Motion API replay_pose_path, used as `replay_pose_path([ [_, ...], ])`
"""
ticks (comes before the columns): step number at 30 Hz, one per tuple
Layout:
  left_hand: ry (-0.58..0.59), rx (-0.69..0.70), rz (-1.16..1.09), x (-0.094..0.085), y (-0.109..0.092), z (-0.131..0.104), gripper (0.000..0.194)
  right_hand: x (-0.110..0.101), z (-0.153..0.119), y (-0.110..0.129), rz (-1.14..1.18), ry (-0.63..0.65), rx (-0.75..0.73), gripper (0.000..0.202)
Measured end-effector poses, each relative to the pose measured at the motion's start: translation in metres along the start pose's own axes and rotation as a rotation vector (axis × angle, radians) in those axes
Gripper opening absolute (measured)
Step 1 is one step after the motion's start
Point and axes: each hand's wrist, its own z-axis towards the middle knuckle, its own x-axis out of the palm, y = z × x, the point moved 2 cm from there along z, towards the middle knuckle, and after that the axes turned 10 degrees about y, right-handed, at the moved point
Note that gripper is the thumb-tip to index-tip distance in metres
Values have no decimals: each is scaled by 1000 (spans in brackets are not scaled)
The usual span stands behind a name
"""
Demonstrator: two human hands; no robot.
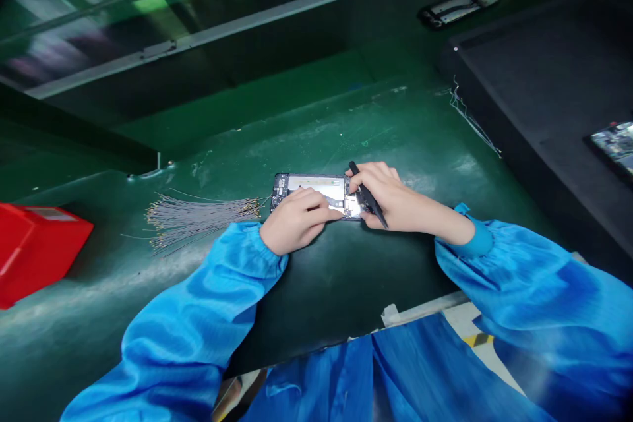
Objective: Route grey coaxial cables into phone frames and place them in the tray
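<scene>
An opened phone point(312, 181) lies flat on the green bench, its inner boards and a bright white area exposed. My left hand point(295, 219) rests over the phone's near edge with curled fingers, the index fingertip pressing its lower middle. Across my right hand point(386, 190) lies a black pen-like tool point(368, 195), tucked between thumb and fingers with its pointed end toward me. The right fingertips touch the phone's right end; what they pinch there, if anything, is too small to make out. To the left, a bundle of thin grey cables point(202, 216) almost reaches the phone.
A red bin point(42, 250) stands at the left. On the right is a large black box-like surface point(544, 59) bearing another opened phone point(616, 145). Loose wires point(472, 122) lie beside it. A further opened phone point(459, 8) sits at the back beneath a shelf rail point(277, 10).
</scene>
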Motion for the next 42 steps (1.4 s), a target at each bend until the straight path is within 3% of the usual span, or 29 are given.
replay_pose_path([
  [4, 2, 26, -57, 1, 8, -4, 27, -1, -1, -2, 39, 10, -18, 39],
  [29, 16, 19, 75, 4, 5, -1, 29, -3, 7, 3, 0, 46, 63, 36],
  [35, 11, -37, -116, 4, 7, -2, 30, 1, 13, 0, -40, 6, 99, 37],
  [42, -13, -50, -218, 2, 7, -1, 29, -4, 18, 3, -57, 74, 126, 38],
])
